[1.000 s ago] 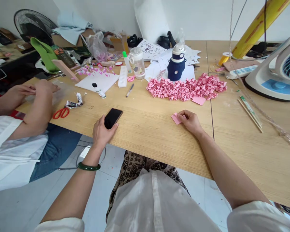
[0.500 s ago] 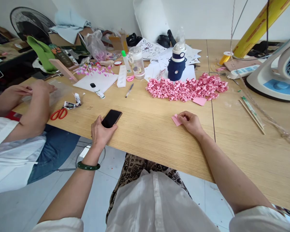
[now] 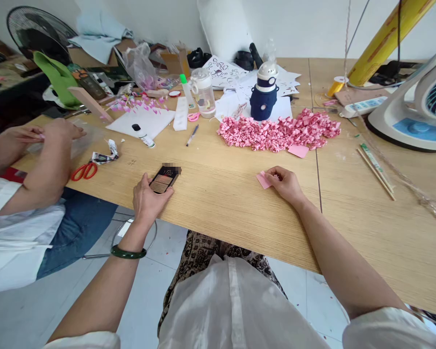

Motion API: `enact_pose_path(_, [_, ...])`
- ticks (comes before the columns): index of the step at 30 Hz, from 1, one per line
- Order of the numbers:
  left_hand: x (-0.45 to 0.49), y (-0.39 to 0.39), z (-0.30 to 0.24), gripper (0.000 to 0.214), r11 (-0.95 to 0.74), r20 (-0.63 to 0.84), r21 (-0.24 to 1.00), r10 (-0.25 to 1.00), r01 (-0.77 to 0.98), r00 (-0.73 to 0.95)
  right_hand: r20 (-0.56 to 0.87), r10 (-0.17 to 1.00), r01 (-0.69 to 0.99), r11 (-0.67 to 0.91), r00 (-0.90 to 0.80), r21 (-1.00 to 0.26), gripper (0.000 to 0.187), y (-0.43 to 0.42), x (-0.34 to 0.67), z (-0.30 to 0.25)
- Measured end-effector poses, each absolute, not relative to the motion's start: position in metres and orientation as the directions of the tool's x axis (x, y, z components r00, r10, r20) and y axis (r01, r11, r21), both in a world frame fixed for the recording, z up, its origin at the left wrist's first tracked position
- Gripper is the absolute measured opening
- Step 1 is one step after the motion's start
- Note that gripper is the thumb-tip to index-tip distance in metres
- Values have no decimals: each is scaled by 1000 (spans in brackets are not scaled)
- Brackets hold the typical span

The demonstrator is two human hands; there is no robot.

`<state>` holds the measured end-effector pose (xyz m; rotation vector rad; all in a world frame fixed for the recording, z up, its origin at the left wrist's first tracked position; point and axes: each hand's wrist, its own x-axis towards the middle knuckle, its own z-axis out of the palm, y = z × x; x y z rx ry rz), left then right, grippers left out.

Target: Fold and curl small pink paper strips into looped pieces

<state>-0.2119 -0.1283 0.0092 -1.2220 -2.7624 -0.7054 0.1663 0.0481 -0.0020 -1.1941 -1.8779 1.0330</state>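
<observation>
My left hand (image 3: pixel 148 199) grips a smartphone (image 3: pixel 164 180) at the table's near edge, thumb on one side and fingers on the other. Its screen is lit and reads 17:02. Farther right, my right hand (image 3: pixel 286 184) rests on the table with fingers closed on a small pink paper piece (image 3: pixel 263 180), part of which sticks out to the left. Beyond that hand lies a long heap of pink folded paper bits (image 3: pixel 272 134), with a flat pink paper square (image 3: pixel 298 151) at its front edge.
On the left a co-worker's hands (image 3: pixel 54 133) work beside red-handled scissors (image 3: pixel 84 171). Behind the heap stands a navy bottle (image 3: pixel 263 99), with a clear jug (image 3: pixel 205 94) to its left. Wooden chopsticks (image 3: pixel 376 174) and a white fan-like appliance (image 3: pixel 410 111) are at the right.
The phone's screen has gone from dark to lit. Both hands keep their holds, and the whole view has shifted slightly.
</observation>
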Motion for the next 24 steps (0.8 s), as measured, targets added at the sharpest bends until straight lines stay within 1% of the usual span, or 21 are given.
enact_pose_path(5, [-214, -129, 9, 97, 581, 208, 378, 706, 721, -677, 108, 930, 397, 253, -352, -882, 38, 47, 166, 1])
enact_pose_path(10, [-217, -129, 11, 98, 568, 226, 362, 716, 740, -660, 119, 928, 395, 263, -353, -881, 36, 45, 165, 1])
enact_pose_path(14, [-216, -127, 15, 99, 598, 207, 343, 704, 724, -680, 116, 927, 389, 260, -356, -884, 35, 45, 165, -1])
enact_pose_path(18, [-215, -129, 17, 90, 580, 228, 330, 717, 745, -659, 114, 928, 396, 259, -354, -881, 35, 46, 164, -1])
enact_pose_path(20, [-215, -132, 16, 89, 573, 215, 325, 729, 752, -649, 113, 929, 379, 252, -353, -890, 33, 47, 164, -1])
enact_pose_path(22, [-216, -133, 17, 96, 585, 182, 307, 738, 751, -650, 103, 927, 347, 237, -361, -907, 30, 47, 165, -1])
enact_pose_path(23, [-216, -133, 18, 102, 591, 183, 292, 737, 752, -651, 96, 926, 328, 225, -366, -918, 30, 47, 165, -1])
enact_pose_path(24, [-215, -132, 20, 106, 581, 219, 277, 738, 765, -639, 89, 924, 306, 212, -372, -928, 30, 47, 165, -1])
